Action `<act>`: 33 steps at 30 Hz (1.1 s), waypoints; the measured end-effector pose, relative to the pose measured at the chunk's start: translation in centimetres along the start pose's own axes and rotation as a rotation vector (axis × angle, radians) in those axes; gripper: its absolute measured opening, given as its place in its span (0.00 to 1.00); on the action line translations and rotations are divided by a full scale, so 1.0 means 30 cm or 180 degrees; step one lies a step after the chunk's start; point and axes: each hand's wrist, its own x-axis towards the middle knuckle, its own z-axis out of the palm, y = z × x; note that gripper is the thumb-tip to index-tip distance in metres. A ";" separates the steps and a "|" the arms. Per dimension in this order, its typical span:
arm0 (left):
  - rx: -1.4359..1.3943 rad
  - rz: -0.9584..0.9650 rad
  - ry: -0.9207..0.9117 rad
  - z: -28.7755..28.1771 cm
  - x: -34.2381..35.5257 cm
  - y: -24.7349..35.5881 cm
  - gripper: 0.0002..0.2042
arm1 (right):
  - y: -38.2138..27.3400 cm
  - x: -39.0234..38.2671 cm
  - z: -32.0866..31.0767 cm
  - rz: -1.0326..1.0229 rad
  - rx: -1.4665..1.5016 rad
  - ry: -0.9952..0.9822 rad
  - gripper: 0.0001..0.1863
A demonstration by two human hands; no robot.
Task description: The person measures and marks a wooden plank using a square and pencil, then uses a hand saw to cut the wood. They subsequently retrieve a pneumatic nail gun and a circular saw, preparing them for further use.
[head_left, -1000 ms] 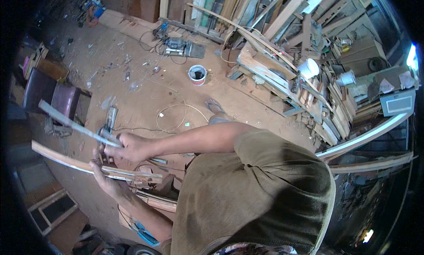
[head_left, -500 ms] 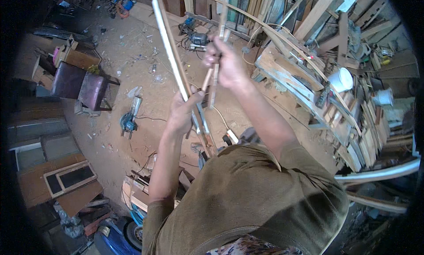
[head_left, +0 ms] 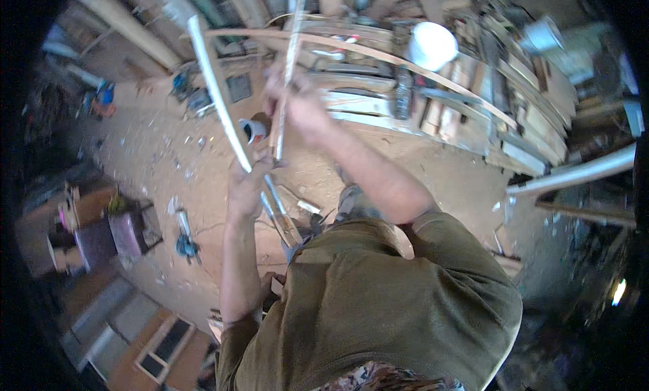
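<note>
My left hand (head_left: 246, 188) is closed around a long wooden strip (head_left: 220, 97) with a pale, bright face. It slants up and away from me, and its lower end (head_left: 287, 232) comes out below my hand toward my body. My right hand (head_left: 295, 110), smeared by motion, grips a thinner wooden strip (head_left: 290, 59) held nearly upright in the view. The foot of that strip comes down close to my left fingers; whether it touches them I cannot tell. Beyond my hands, a small bucket (head_left: 253, 130) with a dark inside shows between the two strips.
Ahead, a bench (head_left: 358, 105) carries timber pieces, a white bucket (head_left: 433, 46) and a clear bottle (head_left: 401, 93). A long curved strip (head_left: 378, 51) arches across it. A blue power tool (head_left: 186, 245) lies on the floor at left, near brown chairs (head_left: 125, 235). Planks (head_left: 541, 134) lean at right.
My view and body have turned right, so the bench now lies ahead and the chairs sit lower left. Both hands keep their strips; the small bucket has come into sight.
</note>
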 end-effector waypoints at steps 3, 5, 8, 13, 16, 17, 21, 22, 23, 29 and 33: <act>0.1196 0.0264 0.0208 0.021 0.044 -0.082 0.11 | 0.078 -0.196 -0.100 0.0368 -0.1259 -0.0081 0.16; 0.1227 0.0319 0.0187 0.127 0.041 -0.129 0.08 | 0.115 -0.279 -0.198 0.0767 -0.0828 0.0108 0.18; 0.1425 0.0422 0.0361 0.184 0.047 -0.326 0.13 | 0.175 -0.380 -0.430 0.1061 -0.1395 0.0834 0.20; 0.1138 0.0181 0.0284 0.255 -0.041 -0.466 0.15 | 0.175 -0.415 -0.932 -0.0164 -0.3596 0.1964 0.19; 0.1040 0.0228 0.0420 0.283 -0.132 -0.582 0.14 | 0.035 -0.318 -1.091 -0.1375 -0.3366 0.2225 0.17; 0.1014 0.0258 0.0554 0.305 -0.165 -0.615 0.14 | 0.000 -0.287 -1.136 -0.1582 -0.3300 0.2273 0.17; 0.1133 0.0340 0.0219 0.421 -0.160 -0.699 0.10 | 0.104 -0.235 -1.799 -0.1147 -0.4674 0.2656 0.14; 0.1069 0.0372 0.0578 0.396 -0.238 -0.726 0.11 | 0.037 -0.203 -1.608 -0.1149 -0.4342 0.2473 0.14; 0.0988 0.0380 0.0891 0.393 -0.326 -0.753 0.11 | -0.085 -0.203 -1.397 -0.1161 -0.4046 0.2336 0.15; 0.0501 0.0070 0.1134 0.482 -0.442 -0.810 0.10 | 0.035 -0.333 -1.768 -0.0381 -0.4823 0.2307 0.20; 0.0597 0.0177 0.1424 0.531 -0.527 -0.797 0.07 | 0.117 -0.467 -1.751 -0.0414 -0.4353 0.2310 0.21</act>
